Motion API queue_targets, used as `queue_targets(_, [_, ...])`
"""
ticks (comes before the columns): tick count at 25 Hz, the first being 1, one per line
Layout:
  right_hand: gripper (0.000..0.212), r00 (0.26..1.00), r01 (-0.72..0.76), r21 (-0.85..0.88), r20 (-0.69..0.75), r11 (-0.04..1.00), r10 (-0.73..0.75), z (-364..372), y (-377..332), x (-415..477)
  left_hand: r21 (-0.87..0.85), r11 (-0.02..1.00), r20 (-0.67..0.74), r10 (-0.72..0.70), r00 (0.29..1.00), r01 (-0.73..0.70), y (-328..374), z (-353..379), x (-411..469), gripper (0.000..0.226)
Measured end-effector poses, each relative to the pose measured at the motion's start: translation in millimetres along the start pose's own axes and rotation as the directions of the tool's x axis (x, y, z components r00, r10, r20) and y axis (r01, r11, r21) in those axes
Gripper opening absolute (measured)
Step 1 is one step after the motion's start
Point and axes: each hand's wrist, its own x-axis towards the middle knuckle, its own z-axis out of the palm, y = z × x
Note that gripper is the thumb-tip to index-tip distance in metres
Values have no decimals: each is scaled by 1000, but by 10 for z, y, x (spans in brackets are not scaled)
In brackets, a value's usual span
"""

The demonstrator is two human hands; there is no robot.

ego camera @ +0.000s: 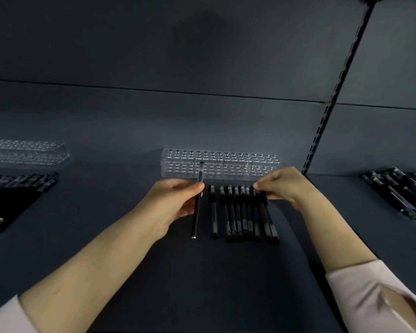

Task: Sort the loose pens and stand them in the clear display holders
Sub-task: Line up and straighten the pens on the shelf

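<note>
Dark shelf (202,272) bears a row of pens (240,217) just near of the clear holder (221,164). Left hand (175,203) pinches one pen (197,212), whose far end overlaps the holder. Right hand (281,186) curls over the row's far-right ends; whether it grips any is hidden. Right-edge pens (399,191) are cut off.

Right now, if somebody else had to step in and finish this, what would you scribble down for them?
Left hand holds one black pen, its top end pointing at the middle clear holder, not visibly in a hole.
Right hand curls its fingers over the top ends of the row of pens lying before that holder.
Done: nothing; no pen visibly stands there or in the second holder at far left.
Left: the row, plus pen piles far left and far right.
</note>
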Motion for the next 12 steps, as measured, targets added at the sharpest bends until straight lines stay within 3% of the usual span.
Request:
queue_targets(3, [17, 972, 204, -114, -98, 972, -215, 127, -170, -124, -8, 1000, -2, 8, 1000, -8, 18, -143, -54, 10])
queue_targets(6, [13, 937, 342, 78, 47, 936, -346, 553, -533, -328, -17, 1000, -27, 4, 1000, -4, 60, -395, -120, 10])
queue_targets(9, [7, 913, 189, 381, 270, 905, -305, 1161, -931, -529, -28, 999, -52, 20, 998, -21, 93, -776, -194, 9])
queue_targets(12, [4, 889, 43, 516, 371, 856, -269, 1711, -1279, -639, 15, 997, -54, 81, 995, -80, 123, -1253, -285, 9])
